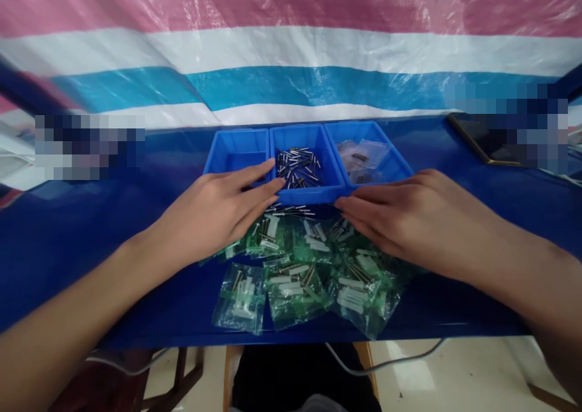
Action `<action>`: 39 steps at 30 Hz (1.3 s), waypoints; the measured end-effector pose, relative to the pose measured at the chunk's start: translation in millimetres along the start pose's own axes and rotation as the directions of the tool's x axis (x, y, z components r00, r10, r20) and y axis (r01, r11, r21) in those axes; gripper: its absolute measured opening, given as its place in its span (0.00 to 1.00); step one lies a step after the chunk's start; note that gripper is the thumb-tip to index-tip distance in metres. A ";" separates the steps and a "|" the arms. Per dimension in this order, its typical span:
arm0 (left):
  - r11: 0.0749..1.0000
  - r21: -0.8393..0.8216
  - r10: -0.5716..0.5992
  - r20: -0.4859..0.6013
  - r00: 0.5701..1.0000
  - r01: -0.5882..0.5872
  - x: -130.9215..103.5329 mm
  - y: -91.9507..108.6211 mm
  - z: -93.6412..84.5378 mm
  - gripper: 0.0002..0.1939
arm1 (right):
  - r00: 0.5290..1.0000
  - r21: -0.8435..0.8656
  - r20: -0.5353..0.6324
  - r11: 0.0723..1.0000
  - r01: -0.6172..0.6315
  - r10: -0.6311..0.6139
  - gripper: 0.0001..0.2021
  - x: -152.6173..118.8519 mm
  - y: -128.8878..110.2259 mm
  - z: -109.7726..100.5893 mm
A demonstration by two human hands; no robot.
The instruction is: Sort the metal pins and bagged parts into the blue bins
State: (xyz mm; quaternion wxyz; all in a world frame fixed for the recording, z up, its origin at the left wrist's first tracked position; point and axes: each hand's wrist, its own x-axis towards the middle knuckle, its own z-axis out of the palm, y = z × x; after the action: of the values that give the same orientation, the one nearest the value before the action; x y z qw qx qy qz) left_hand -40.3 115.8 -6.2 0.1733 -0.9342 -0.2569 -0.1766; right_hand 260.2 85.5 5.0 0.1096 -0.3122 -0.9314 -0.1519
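A blue bin (309, 195) in the middle holds many loose, shiny metal rivets or screws (297, 163). My left hand (218, 203) reaches over the front of the left blue bin (240, 134), fingers stretched and apart, the tips at the middle bin's near left corner. Low against the front of the right blue bin (395, 157) is my right hand (400, 212), its fingers pressed together; whatever they may hold is hidden. Loose metal pieces (293, 211) lie just before the middle bin. Small clear-and-green bags (297, 297) of screws and white plugs are spread between my forearms.
Clear plastic bags (368, 154) with small parts lie inside the right bin. A dark phone-like slab (482, 139) rests at the table's back right. Striped plastic sheeting (291, 48) hangs behind the blue table (150, 315). A cable (386, 366) runs below the front edge.
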 end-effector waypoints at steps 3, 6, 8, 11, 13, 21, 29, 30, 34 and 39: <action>1.000 0.005 0.000 -0.006 1.000 0.000 -1.4 -0.3 1.0 0.20 | 0.997 -0.180 -0.020 0.981 0.066 -0.071 0.14 -0.5 -7.1 0.9; 1.000 0.008 0.002 -0.011 1.000 -0.002 -2.7 -0.9 1.8 0.19 | 1.000 -0.205 -0.011 0.979 -0.015 0.013 0.13 -2.1 -10.1 0.6; 1.000 0.010 0.006 -0.013 1.000 -0.006 -2.7 -1.0 1.4 0.20 | 0.997 -0.170 0.040 0.984 -0.053 0.061 0.12 -1.9 -10.6 3.3; 1.000 0.008 0.015 -0.008 1.000 -0.015 -1.1 -0.4 -0.1 0.20 | 0.989 -0.105 0.102 0.990 -0.096 0.107 0.11 1.1 -12.4 10.3; 1.000 0.008 0.016 -0.012 1.000 -0.016 0.1 0.2 -0.9 0.20 | 0.987 -0.082 0.095 0.989 -0.120 0.127 0.10 3.3 -14.3 14.8; 1.000 0.013 0.013 -0.039 0.999 -0.012 -0.4 -0.2 0.3 0.21 | 0.994 -0.021 0.007 0.994 -0.112 0.112 0.11 0.7 -13.8 21.5; 0.999 0.031 -0.008 -0.009 1.000 0.008 -1.9 0.4 -1.9 0.21 | 0.999 -0.109 -0.027 0.994 0.031 -0.034 0.16 10.3 -25.6 21.2; 0.999 0.032 -0.009 -0.005 1.000 0.009 -1.8 0.5 -1.8 0.21 | 1.000 -0.119 -0.005 0.993 0.023 -0.024 0.15 12.5 -27.6 21.7; 0.999 0.034 -0.007 0.013 1.000 0.007 -1.5 0.4 -1.1 0.21 | 0.999 -0.161 0.008 0.986 0.051 -0.051 0.16 17.7 -29.7 25.3; 0.999 0.037 -0.014 0.016 1.000 0.013 -1.5 0.3 -1.5 0.22 | 0.976 -0.173 -0.126 0.973 0.154 -0.177 0.17 17.2 -22.1 27.0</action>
State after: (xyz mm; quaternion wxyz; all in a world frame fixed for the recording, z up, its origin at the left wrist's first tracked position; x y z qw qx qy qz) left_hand -41.7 114.3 -5.6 0.1872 -0.9305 -0.2679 -0.1654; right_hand 230.3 87.6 -19.7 0.1362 -0.2298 -0.9286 -0.2574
